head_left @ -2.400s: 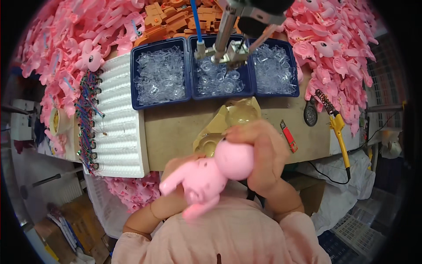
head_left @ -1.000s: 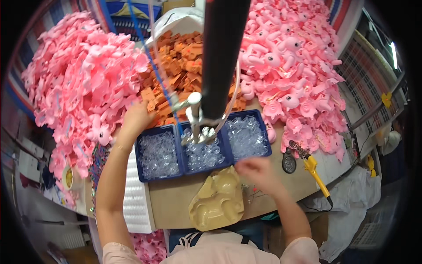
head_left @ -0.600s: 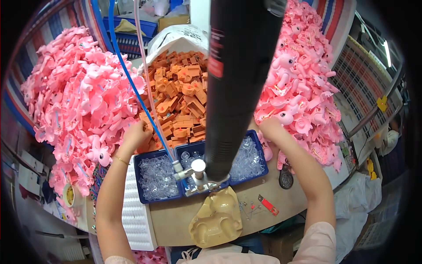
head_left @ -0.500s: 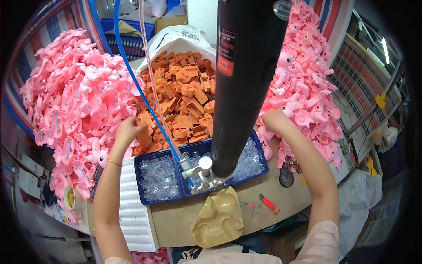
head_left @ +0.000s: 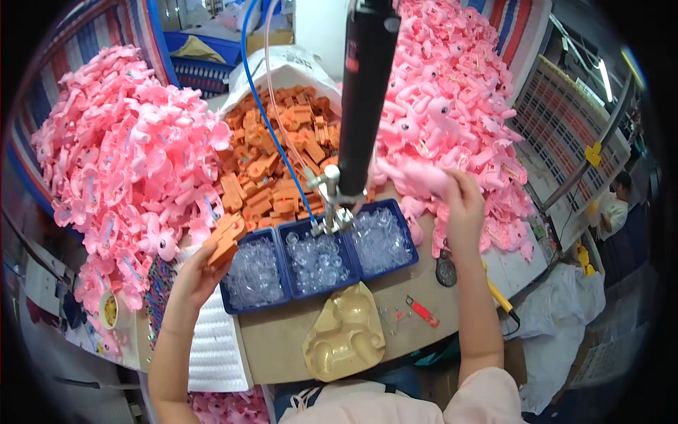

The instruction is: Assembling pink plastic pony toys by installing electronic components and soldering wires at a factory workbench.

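My left hand [head_left: 195,274] is closed around an orange plastic box-shaped part [head_left: 227,239], just left of the blue trays. On the other side, my right hand [head_left: 466,201] grips a pink plastic toy-animal shell [head_left: 418,177] at the edge of the right pink heap [head_left: 459,106]. Loose orange parts [head_left: 282,169] spill from a white sack between the heaps. A black power screwdriver [head_left: 360,106] hangs upright over the trays, touched by neither hand. Nearest my body lies a tan moulded holder [head_left: 344,336] with shaped hollows, with nothing in it.
Three joined blue trays [head_left: 284,297] hold clear plastic pieces. A red box cutter [head_left: 422,311] and small screws lie right of the holder. A white ridged sheet [head_left: 212,346], another pink heap [head_left: 134,155] and a cup [head_left: 111,311] are at left. A person [head_left: 613,208] is far right.
My left hand has drawn back toward me from the orange pile with an orange part. My right hand has lifted a pink shell from the heap. The view has shifted slightly.
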A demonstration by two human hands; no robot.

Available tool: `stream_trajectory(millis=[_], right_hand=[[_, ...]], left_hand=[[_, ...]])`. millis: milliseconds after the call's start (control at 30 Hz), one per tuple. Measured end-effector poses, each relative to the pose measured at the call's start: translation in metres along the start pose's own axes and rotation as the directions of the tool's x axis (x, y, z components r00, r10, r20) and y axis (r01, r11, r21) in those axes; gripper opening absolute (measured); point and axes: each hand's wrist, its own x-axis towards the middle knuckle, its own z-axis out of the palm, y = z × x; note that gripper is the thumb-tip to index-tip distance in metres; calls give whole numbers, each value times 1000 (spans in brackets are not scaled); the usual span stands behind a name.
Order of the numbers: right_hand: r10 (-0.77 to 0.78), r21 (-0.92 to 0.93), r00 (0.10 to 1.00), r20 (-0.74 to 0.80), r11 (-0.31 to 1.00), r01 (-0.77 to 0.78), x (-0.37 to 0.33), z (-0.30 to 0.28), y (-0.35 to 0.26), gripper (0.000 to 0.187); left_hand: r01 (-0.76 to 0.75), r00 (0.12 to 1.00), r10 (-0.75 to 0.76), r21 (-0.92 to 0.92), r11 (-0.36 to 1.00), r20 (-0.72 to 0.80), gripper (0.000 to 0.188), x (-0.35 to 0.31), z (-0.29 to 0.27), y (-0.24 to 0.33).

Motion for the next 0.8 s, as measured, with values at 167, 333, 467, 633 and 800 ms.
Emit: stream_trajectory(millis=[167, 333, 467, 633, 800], right_hand=[[104, 16, 992, 77, 994, -106, -73, -63, -56, 15], [357, 292, 585, 729, 610, -737, -121, -8, -41, 27], [64, 379, 578, 813, 695, -611, -139, 29, 17, 21], [-144, 100, 694, 706, 990, 104, -140, -9, -1, 23], [-127, -29, 358, 925, 917, 398, -201, -20, -33, 48]], left_hand=[[61, 993, -69, 82, 995, 97, 49, -66, 16, -22], [78, 992, -89, 112, 991, 92, 47, -88, 36, -65], [73, 996, -77, 78, 994, 44, 38, -98, 54, -102], [38, 997, -29, 130, 991, -73, 40, -121, 43, -127], [111, 993, -102, 147, 983, -64, 43, -119, 46, -145]])
